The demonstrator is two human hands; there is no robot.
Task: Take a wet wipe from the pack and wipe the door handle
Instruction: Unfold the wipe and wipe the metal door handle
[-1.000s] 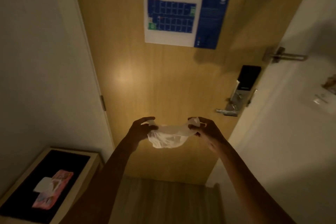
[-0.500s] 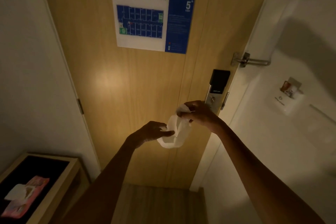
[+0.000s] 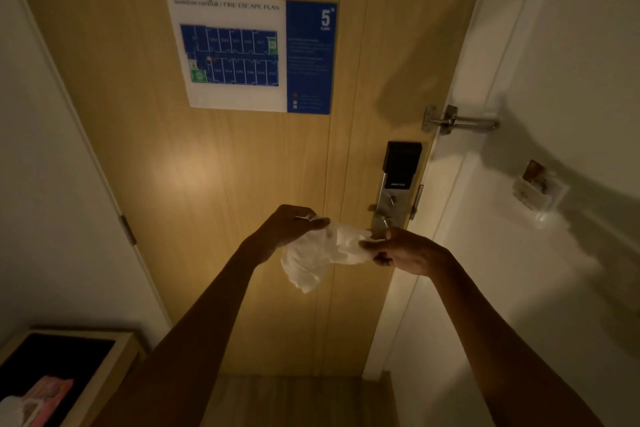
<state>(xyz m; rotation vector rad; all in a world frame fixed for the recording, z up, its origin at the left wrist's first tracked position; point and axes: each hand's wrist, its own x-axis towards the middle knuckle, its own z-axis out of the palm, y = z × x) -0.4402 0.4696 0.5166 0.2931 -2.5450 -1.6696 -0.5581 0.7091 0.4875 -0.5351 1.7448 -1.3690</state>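
Observation:
A white wet wipe [image 3: 322, 253] hangs crumpled between both hands in front of the wooden door [image 3: 214, 218]. My left hand [image 3: 287, 225] pinches its upper left edge. My right hand [image 3: 405, 250] grips its right end, just below the silver lock plate [image 3: 389, 198]. The door handle [image 3: 379, 224] is mostly hidden behind the wipe and my right hand; only its base shows. The pink wipe pack [image 3: 38, 399] lies on a dark-topped stand at the bottom left, with a white wipe sticking out.
A black card reader [image 3: 401, 163] sits above the lock plate. A metal swing latch [image 3: 457, 121] bridges door and frame. A fire escape plan [image 3: 252, 52] hangs on the door. White walls flank both sides; a key-card holder [image 3: 535, 189] is on the right wall.
Both hands carried the wipe up and right toward the handle. The wipe went from spread wide, to bunched, to stretched again with my right hand now at the handle.

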